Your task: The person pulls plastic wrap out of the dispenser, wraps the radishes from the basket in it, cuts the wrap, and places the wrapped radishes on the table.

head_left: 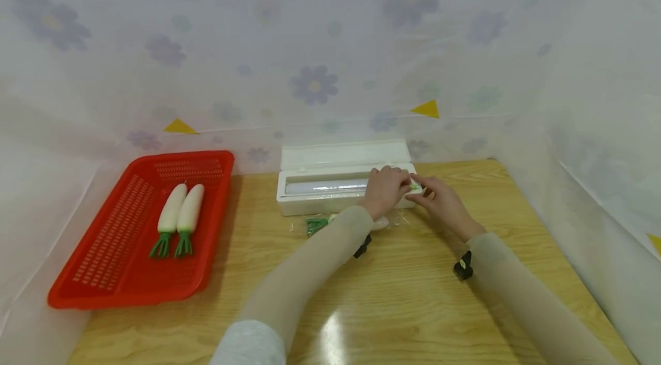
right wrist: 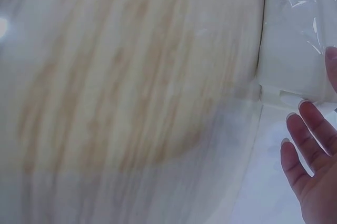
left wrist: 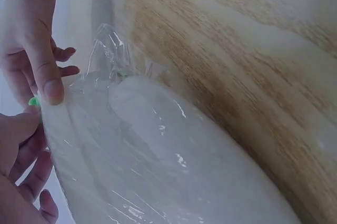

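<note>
A white cling film dispenser box [head_left: 299,204] lies lengthwise near the table's back edge, its lid [head_left: 346,154] raised and a film roll [head_left: 320,187] inside. At its right end my left hand [head_left: 384,190] pinches a small green slider [left wrist: 34,101]. My right hand [head_left: 441,204] grips that same end, its thumb [left wrist: 52,90] pressing the front face in the left wrist view and its fingers [right wrist: 303,145] around the end. Clear film [left wrist: 110,50] hangs down the box front over a white radish [left wrist: 200,150], whose green leaves [head_left: 315,225] show left of my left forearm.
A red plastic basket [head_left: 217,227] stands at the left with two white radishes [head_left: 172,210] with green leaves inside. Wood table [head_left: 392,296] extends in front of the box. A flower-patterned white curtain [head_left: 232,78] rises behind the table and along both sides.
</note>
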A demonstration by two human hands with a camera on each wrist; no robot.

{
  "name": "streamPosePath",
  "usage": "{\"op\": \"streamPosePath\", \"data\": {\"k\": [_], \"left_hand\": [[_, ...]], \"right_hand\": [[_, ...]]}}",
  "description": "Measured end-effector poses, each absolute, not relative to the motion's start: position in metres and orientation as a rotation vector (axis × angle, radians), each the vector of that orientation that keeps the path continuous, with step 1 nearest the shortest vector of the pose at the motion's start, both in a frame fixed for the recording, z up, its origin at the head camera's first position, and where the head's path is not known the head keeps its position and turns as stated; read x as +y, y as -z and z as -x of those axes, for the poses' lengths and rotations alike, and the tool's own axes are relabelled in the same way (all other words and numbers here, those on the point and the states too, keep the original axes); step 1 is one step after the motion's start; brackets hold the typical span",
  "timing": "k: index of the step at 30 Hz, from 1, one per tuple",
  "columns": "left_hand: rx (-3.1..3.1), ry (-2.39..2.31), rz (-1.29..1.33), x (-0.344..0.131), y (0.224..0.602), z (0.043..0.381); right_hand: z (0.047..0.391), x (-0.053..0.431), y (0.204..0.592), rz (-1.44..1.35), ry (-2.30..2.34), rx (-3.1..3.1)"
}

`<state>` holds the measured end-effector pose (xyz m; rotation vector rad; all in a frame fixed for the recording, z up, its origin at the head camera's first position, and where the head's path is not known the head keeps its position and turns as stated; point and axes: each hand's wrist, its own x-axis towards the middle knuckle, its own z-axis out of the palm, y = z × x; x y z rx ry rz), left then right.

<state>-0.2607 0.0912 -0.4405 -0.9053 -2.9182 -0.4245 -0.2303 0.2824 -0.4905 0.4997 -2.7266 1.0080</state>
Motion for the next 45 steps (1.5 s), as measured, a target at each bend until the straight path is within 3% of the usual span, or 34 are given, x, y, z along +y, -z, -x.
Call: {"op": "streamPosePath", "data": {"k": [21, 45], "left_hand": [[-2.926, 0.403, 0.981, 0.07, 0.427, 0.263], [-3.009, 0.403, 1.014, -0.041, 0.417, 0.264]], "right_hand": [[0.231, 0.279, 0.488, -0.463, -0.979, -2.746], [0.23, 0.281, 0.486, -0.405, -0.964, -2.809]]}}
